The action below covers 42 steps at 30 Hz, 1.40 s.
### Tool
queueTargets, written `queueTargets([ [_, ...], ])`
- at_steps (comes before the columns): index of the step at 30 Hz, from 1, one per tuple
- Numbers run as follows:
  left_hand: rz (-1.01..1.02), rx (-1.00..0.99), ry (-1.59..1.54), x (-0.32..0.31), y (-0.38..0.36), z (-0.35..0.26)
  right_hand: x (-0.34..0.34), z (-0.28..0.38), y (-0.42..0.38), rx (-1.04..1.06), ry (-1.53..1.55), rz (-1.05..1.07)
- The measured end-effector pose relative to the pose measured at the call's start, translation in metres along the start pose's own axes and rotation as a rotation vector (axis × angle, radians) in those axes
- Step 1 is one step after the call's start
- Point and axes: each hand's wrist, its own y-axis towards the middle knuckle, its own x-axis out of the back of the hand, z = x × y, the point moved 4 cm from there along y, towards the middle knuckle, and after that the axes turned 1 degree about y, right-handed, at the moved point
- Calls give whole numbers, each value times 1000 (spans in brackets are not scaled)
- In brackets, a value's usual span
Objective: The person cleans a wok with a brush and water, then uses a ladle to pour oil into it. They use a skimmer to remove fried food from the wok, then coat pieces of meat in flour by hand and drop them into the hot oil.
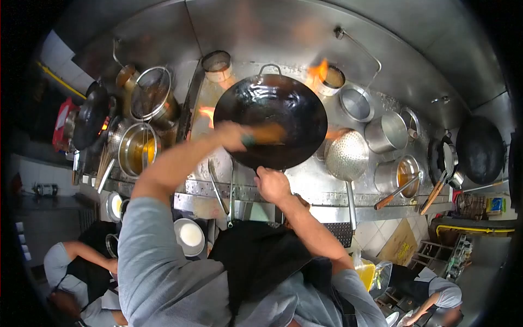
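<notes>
Head view: left hand [231, 136] around a blurred brown tool [266, 133], right hand [273, 184] closed at the near rim of the wok [286, 106].
Nearest, a bowl [190, 233] of something white sits beside the apron [261, 256]; the wok is over the desk [310, 188], the tool's far end inside it. Dark, shiny metal shows within; how much is done or left, one frame cannot tell. The right fingers are curled, their exact hold hidden. A skimmer [346, 155] lies just beside the wok, crowding that side; a pot [385, 132] stands beyond. Flames [317, 75] rise past the far rim, before the steel wall [272, 30].
</notes>
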Motion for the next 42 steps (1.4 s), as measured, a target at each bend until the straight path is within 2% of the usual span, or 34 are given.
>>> queueTargets([
  [1, 60, 215, 65, 56, -14, 18, 3, 2, 1, -5, -1, 7],
  [2, 43, 521, -60, 88, -12, 56, 5, 3, 0, 12, 28, -32],
  [3, -341, 597, -14, 94, 13, 103, 6, 2, 2, 11, 31, -39],
  [4, -549, 678, -210, 121, 12, 109, 6, 1, 4, 11, 21, -41],
  [6, -805, 582, -497, 137, 16, 109, 2, -1, -5, -1, 12, -18],
  [8, -881, 578, -652, 113, 27, 62, 3, -2, -5, 55, 26, -89],
  [9, -850, 547, -744, 60, 68, 64, 3, -4, -5, 53, 27, -93],
  [10, -401, 562, -1017, 42, 62, 13, 1, -7, -6, 61, 52, -102],
  [11, -411, 565, -571, 11, 69, -21, 0, -9, -5, 73, 72, -112],
  [12, -226, 273, -622, -17, 74, -46, -4, -11, -5, 96, 81, -115],
  [13, -93, 145, -866, -31, 64, -79, -2, -13, -2, 105, 74, -117],
  [14, -25, -2, -802, -24, 44, -99, -3, -13, -5, 107, 95, -117],
  [15, -93, -193, -626, -19, 28, -98, -3, -13, -5, 105, 115, -123],
  [17, 33, -180, -360, -3, 4, -40, 1, -8, -7, 58, 77, -54],
  [18, 83, 68, -55, 15, 4, -3, 2, -6, -6, 23, 64, -36],
  [19, -14, 313, 93, 35, 6, 34, 2, -5, -5, -5, 51, -19],
  [20, -166, 531, -87, 54, 8, 66, -3, -5, -8, -4, 55, -11],
  [21, -551, 504, -239, 71, 4, 70, -2, -5, -5, 20, 76, -66],
  [22, -650, 548, -362, 80, 10, 72, -1, -6, -6, 35, 98, -119],
  [23, -636, 549, -372, 69, 21, 63, -5, -8, -11, 25, 99, -106],
  [25, -974, 418, -668, 54, 41, 46, 3, -4, -9, 58, 99, -163],
  [27, -477, 566, -1097, 18, 62, 0, 1, -6, -8, 53, 102, -156],
  [28, -585, 439, -608, -33, 93, -8, 0, -8, -8, 46, 104, -149],
  [29, -282, 199, -755, -31, 82, -51, 0, -9, -10, 49, 98, -149],
  [30, -296, -66, -900, -52, 92, -71, 1, -12, -7, 52, 99, -131],
  [31, -117, -39, -847, -33, 69, -93, 0, -11, -7, 43, 110, -113],
  [33, -86, -270, -725, -23, 46, -63, 0, -10, -8, 20, 95, -105],
  [34, 204, 69, -593, 21, 11, -47, 1, -9, -10, 12, 73, -101],
  [35, -99, -7, -60, 7, 29, 13, 4, -8, -8, 12, 48, -105],
  [36, -90, 308, 23, 23, 32, 57, 7, -6, -8, -8, 62, -79],
  [37, -271, 469, -31, 56, 18, 73, 7, -8, -8, -9, 63, -79],
  [39, -573, 653, -231, 87, 20, 78, 2, -12, -7, -3, 124, -51],
  [41, -778, 598, -458, 99, 18, 50, 2, -9, -9, 14, 130, -64],
  [42, -820, 566, -587, 83, 36, 44, 4, -8, -7, 29, 132, -89],
])
